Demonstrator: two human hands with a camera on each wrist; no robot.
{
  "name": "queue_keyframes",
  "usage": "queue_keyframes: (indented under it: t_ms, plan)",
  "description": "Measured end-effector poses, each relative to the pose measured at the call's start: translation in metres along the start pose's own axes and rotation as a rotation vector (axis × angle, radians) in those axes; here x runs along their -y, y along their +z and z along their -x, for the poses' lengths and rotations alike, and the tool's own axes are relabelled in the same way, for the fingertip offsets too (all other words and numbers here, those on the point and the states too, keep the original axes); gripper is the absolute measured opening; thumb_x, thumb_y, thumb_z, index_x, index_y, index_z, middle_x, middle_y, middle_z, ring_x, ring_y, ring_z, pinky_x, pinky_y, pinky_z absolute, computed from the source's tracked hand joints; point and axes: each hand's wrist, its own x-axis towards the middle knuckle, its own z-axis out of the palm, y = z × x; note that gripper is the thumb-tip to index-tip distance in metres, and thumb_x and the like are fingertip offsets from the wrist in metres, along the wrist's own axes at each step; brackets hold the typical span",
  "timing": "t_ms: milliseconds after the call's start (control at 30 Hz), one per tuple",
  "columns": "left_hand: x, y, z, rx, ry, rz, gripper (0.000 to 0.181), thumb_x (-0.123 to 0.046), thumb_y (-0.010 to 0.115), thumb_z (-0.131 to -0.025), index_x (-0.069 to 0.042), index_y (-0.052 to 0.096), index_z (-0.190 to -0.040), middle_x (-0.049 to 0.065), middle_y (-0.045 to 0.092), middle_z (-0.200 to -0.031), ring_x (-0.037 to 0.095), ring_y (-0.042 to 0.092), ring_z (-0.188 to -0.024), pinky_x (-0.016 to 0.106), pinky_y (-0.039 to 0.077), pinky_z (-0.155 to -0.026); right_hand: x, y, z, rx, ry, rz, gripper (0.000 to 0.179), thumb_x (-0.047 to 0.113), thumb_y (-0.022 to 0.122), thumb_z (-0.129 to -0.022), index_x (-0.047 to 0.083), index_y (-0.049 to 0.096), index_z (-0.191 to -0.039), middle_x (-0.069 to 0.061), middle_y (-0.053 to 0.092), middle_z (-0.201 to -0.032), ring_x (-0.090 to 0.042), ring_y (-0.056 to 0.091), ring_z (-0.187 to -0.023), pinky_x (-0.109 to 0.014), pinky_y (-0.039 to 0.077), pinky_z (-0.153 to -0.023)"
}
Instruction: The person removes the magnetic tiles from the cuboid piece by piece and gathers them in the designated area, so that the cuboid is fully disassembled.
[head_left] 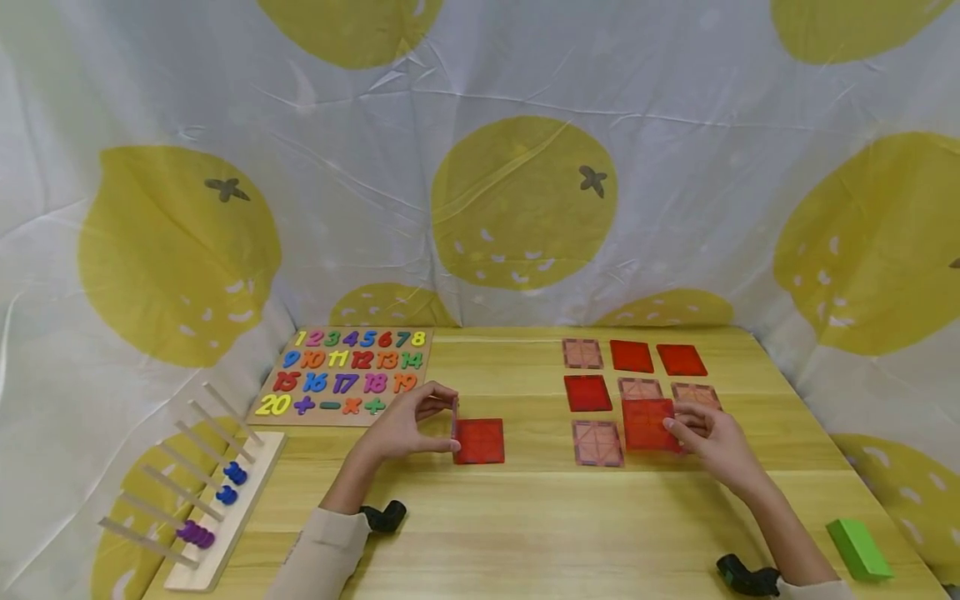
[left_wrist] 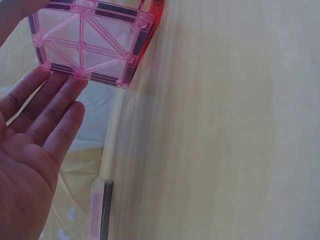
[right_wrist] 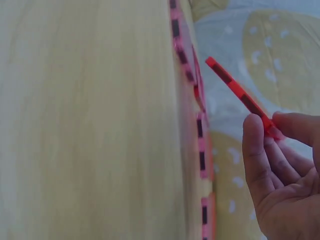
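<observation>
My left hand holds a pink see-through magnetic tile on edge, thumb on one side and fingertips on the opposite one. This tile stands upright along the left side of a red magnetic tile lying flat on the table. On the right, my right hand pinches another red tile by its edge between thumb and fingers. It is tilted above the tabletop, beside a flat pink tile and in front of rows of tiles. The held tile partly covers the pink tile behind it.
Red tiles and pink tiles lie spaced in rows at the back right. A number board is at the back left, and a wooden peg stand with beads is nearer. A green block lies front right. Lemon-print cloth surrounds the table.
</observation>
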Motion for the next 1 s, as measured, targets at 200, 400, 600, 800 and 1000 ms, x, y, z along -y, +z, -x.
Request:
queue_keyframes:
  t_ms: [200, 400, 600, 800, 1000]
  plan:
    - [0.003, 0.0, 0.0, 0.002, 0.015, -0.017, 0.069, -0.024, 0.094, -0.076, -0.014, 0.058, -0.135, 0.01, 0.064, -0.136, 0.025, 0.062, -0.129, 0.042, 0.046, -0.116, -0.014, -0.008, 0.005, 0.053, 0.094, -0.044, 0.059, 0.027, 0.064, -0.104, -0.013, 0.047, -0.144, -0.024, 0.071, -0.114, -0.01, 0.074, -0.082, -0.027, 0.063, -0.07]
    - [0.002, 0.001, 0.0, 0.0, 0.006, -0.01, 0.071, -0.02, 0.094, -0.076, -0.01, 0.057, -0.136, 0.012, 0.063, -0.138, 0.028, 0.061, -0.131, 0.044, 0.045, -0.117, -0.028, -0.009, 0.005, 0.125, 0.175, -0.11, 0.069, 0.024, 0.07, -0.1, -0.01, 0.039, -0.151, -0.026, 0.067, -0.118, -0.026, 0.075, -0.076, -0.035, 0.065, -0.07]
    - [-0.011, 0.001, 0.002, 0.0, -0.001, 0.003, 0.073, -0.013, 0.092, -0.077, 0.001, 0.054, -0.138, 0.026, 0.059, -0.14, 0.039, 0.058, -0.132, 0.052, 0.041, -0.117, -0.025, -0.006, 0.005, 0.15, 0.14, 0.02, 0.092, 0.026, 0.089, -0.081, -0.005, 0.039, -0.152, -0.024, 0.057, -0.118, -0.022, 0.067, -0.081, -0.033, 0.063, -0.065]
    - [-0.019, -0.001, 0.003, 0.006, -0.002, 0.01, 0.073, -0.014, 0.092, -0.078, 0.006, 0.053, -0.137, 0.029, 0.058, -0.139, 0.041, 0.058, -0.132, 0.053, 0.042, -0.117, -0.017, -0.005, 0.002, 0.115, 0.112, 0.283, 0.095, 0.043, 0.09, -0.077, -0.003, 0.046, -0.147, -0.015, 0.066, -0.105, -0.019, 0.06, -0.079, -0.027, 0.051, -0.058]
    - [-0.001, 0.0, 0.0, 0.0, -0.004, 0.005, 0.073, -0.015, 0.092, -0.077, -0.003, 0.054, -0.139, 0.022, 0.059, -0.142, 0.036, 0.057, -0.134, 0.048, 0.043, -0.118, -0.014, -0.005, 0.001, 0.139, 0.158, 0.315, 0.097, 0.045, 0.089, -0.078, -0.005, 0.043, -0.147, -0.014, 0.066, -0.1, -0.02, 0.056, -0.076, -0.029, 0.045, -0.057]
